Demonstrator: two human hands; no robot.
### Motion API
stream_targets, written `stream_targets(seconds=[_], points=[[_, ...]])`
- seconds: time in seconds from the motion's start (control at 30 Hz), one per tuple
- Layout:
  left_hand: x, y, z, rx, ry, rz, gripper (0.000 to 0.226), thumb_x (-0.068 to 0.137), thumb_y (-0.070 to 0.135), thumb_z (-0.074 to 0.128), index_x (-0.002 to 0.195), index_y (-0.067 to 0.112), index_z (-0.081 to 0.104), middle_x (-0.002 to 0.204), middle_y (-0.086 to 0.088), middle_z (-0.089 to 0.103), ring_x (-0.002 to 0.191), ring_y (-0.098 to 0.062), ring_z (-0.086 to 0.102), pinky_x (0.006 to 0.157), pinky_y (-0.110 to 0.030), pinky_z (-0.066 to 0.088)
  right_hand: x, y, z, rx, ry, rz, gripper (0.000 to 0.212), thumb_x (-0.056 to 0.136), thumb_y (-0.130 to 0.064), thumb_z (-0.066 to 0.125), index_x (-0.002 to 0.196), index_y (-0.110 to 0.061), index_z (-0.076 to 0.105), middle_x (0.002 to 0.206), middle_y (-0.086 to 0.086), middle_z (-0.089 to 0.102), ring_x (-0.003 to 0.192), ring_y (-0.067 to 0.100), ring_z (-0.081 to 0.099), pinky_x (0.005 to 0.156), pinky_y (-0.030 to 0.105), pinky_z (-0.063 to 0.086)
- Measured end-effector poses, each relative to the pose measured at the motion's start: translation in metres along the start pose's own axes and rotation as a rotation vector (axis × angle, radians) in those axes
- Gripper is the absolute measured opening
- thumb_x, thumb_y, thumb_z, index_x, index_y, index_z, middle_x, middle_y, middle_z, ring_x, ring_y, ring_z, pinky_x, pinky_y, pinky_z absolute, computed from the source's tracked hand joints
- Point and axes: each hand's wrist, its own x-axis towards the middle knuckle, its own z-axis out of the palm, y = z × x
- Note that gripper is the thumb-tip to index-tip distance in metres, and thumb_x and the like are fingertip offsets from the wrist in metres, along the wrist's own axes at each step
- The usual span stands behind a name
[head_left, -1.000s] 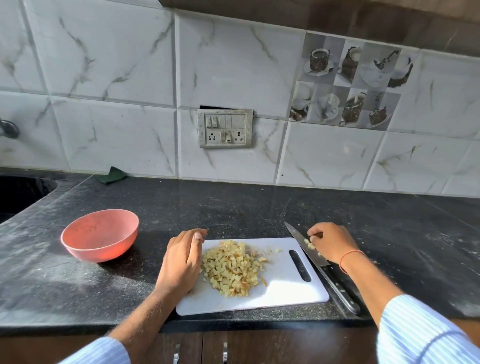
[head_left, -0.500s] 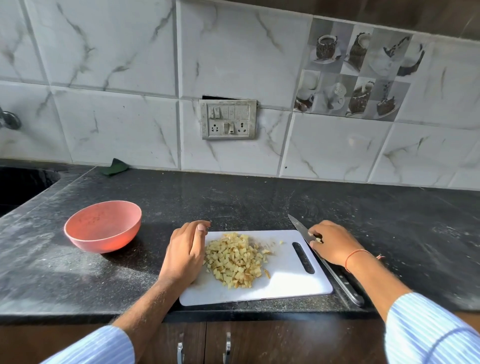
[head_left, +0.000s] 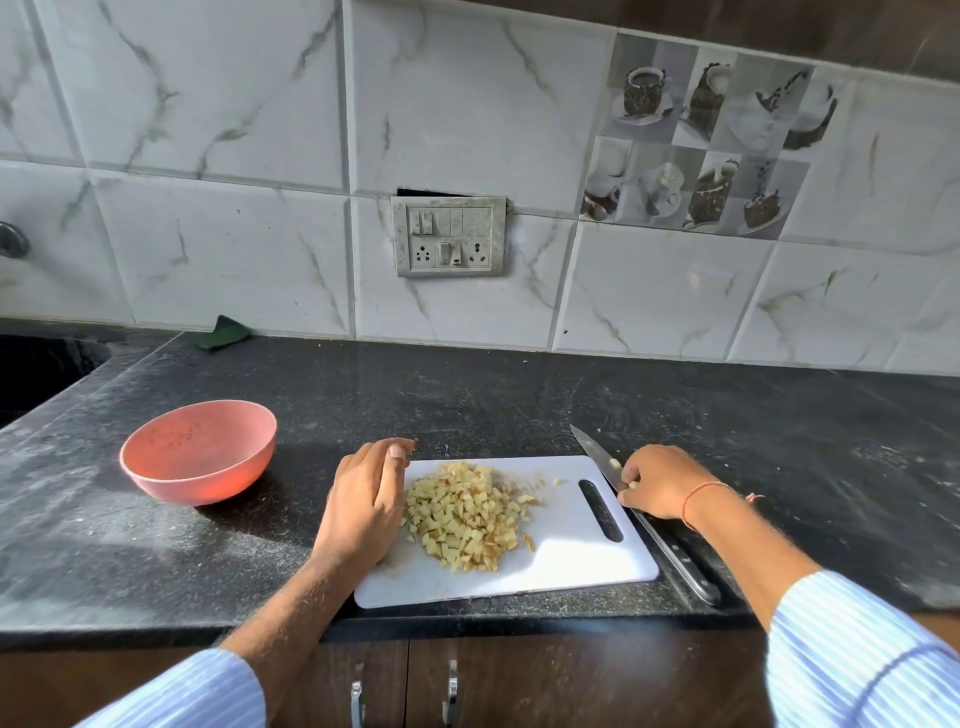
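A white cutting board (head_left: 571, 561) lies near the front edge of the black counter (head_left: 467, 395). On it sits a pile of small diced pale-yellow pieces (head_left: 465, 517). My left hand (head_left: 363, 499) stands on its edge at the board's left side, fingers straight and together, touching the pile. A knife (head_left: 592, 449) lies flat along the board's right edge, tip pointing away, its dark handle (head_left: 685, 564) toward me. My right hand (head_left: 660, 483) rests over the blade with bent fingertips touching it. A few diced bits cling to the blade by those fingers.
An empty pink bowl (head_left: 200, 452) stands on the counter left of the board. A dark sink (head_left: 36, 364) is at far left, and a green cloth (head_left: 223, 332) lies against the tiled wall. A socket plate (head_left: 449, 236) is on the wall. Cabinet doors are below the counter.
My head has shifted the view a little. My right fingers have moved slightly on the blade. My left hand stays beside the pile.
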Motion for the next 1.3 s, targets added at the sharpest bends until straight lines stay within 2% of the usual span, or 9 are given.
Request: stream_targets(seconds=[0.1, 0.17, 0.4, 0.53, 0.63, 0.7, 0.83, 1.07, 1.3], points=[[0.000, 0.002, -0.001, -0.001, 0.000, -0.004, 0.055, 0.109, 0.048, 0.023, 0.124, 0.024, 0.070, 0.120, 0.006, 0.071, 0.114, -0.015, 0.060, 0.102, -0.045, 0.048, -0.003, -0.007, -0.001, -0.030, -0.002, 0.041, 0.034, 0.088, -0.018, 0.076, 0.060, -0.016, 0.056, 0.065, -0.001, 0.055, 0.064, 0.022, 0.056, 0.054, 0.028, 0.042], [-0.001, 0.004, -0.002, -0.003, 0.003, -0.002, 0.055, 0.109, 0.046, 0.023, 0.124, 0.023, 0.070, 0.120, 0.005, 0.071, 0.113, -0.015, 0.060, 0.102, -0.044, 0.048, -0.006, -0.013, -0.001, -0.036, 0.003, 0.063, 0.042, 0.087, -0.012, 0.074, 0.059, -0.022, 0.044, 0.061, -0.003, 0.044, 0.057, 0.019, 0.044, 0.050, 0.027, 0.035], [-0.001, 0.003, -0.002, 0.001, 0.000, 0.000, 0.056, 0.110, 0.047, 0.023, 0.124, 0.021, 0.071, 0.119, 0.003, 0.072, 0.112, -0.016, 0.061, 0.102, -0.045, 0.048, -0.014, -0.022, 0.002, -0.064, 0.080, 0.127, 0.013, 0.090, -0.006, 0.062, 0.083, -0.016, 0.066, 0.077, 0.003, 0.065, 0.071, 0.021, 0.062, 0.065, 0.033, 0.049], [-0.001, 0.003, -0.002, -0.008, 0.002, 0.000, 0.054, 0.109, 0.046, 0.024, 0.124, 0.023, 0.071, 0.118, 0.006, 0.070, 0.114, -0.015, 0.059, 0.104, -0.045, 0.047, -0.017, -0.022, 0.000, 0.037, 0.106, 0.153, 0.016, 0.091, -0.009, 0.059, 0.077, -0.012, 0.066, 0.075, 0.006, 0.067, 0.068, 0.022, 0.064, 0.058, 0.031, 0.047], [0.000, 0.001, -0.001, 0.001, -0.009, -0.009, 0.055, 0.110, 0.049, 0.023, 0.125, 0.024, 0.070, 0.118, 0.006, 0.070, 0.115, -0.017, 0.059, 0.103, -0.046, 0.047, -0.019, -0.031, -0.006, 0.318, 0.055, 0.073, 0.016, 0.081, -0.011, 0.068, 0.064, -0.011, 0.070, 0.068, 0.000, 0.070, 0.065, 0.023, 0.068, 0.067, 0.031, 0.058], [0.000, 0.000, 0.000, 0.002, -0.008, -0.007, 0.056, 0.109, 0.050, 0.022, 0.125, 0.025, 0.070, 0.117, 0.007, 0.070, 0.115, -0.016, 0.059, 0.103, -0.046, 0.047, -0.027, -0.046, -0.011, 0.617, -0.023, -0.058, 0.006, 0.081, -0.005, 0.081, 0.077, -0.010, 0.080, 0.078, -0.001, 0.079, 0.077, 0.017, 0.077, 0.081, 0.032, 0.063], [-0.001, 0.001, 0.000, -0.004, 0.002, 0.004, 0.057, 0.109, 0.049, 0.022, 0.123, 0.023, 0.070, 0.116, 0.008, 0.070, 0.113, -0.015, 0.060, 0.103, -0.045, 0.047, -0.038, -0.074, -0.030, 0.809, -0.153, -0.227, 0.020, 0.084, 0.004, 0.082, 0.101, -0.006, 0.080, 0.093, 0.007, 0.079, 0.087, 0.019, 0.078, 0.075, 0.027, 0.063], [0.002, -0.005, 0.002, -0.001, -0.007, -0.002, 0.059, 0.109, 0.054, 0.020, 0.126, 0.026, 0.069, 0.119, 0.008, 0.070, 0.116, -0.016, 0.060, 0.103, -0.046, 0.048, -0.012, -0.042, -0.043, 0.908, 0.116, -0.053, 0.003, 0.091, -0.010, 0.081, 0.088, -0.010, 0.081, 0.083, 0.010, 0.079, 0.071, 0.018, 0.073, 0.077, 0.043, 0.067], [0.001, -0.002, 0.001, -0.008, 0.007, 0.017, 0.060, 0.109, 0.052, 0.020, 0.125, 0.023, 0.071, 0.117, 0.007, 0.071, 0.113, -0.015, 0.061, 0.102, -0.043, 0.047, -0.016, -0.049, -0.029, 0.888, -0.208, -0.128, 0.021, 0.091, -0.010, 0.081, 0.111, -0.011, 0.075, 0.105, 0.010, 0.079, 0.095, 0.021, 0.079, 0.082, 0.033, 0.065]])
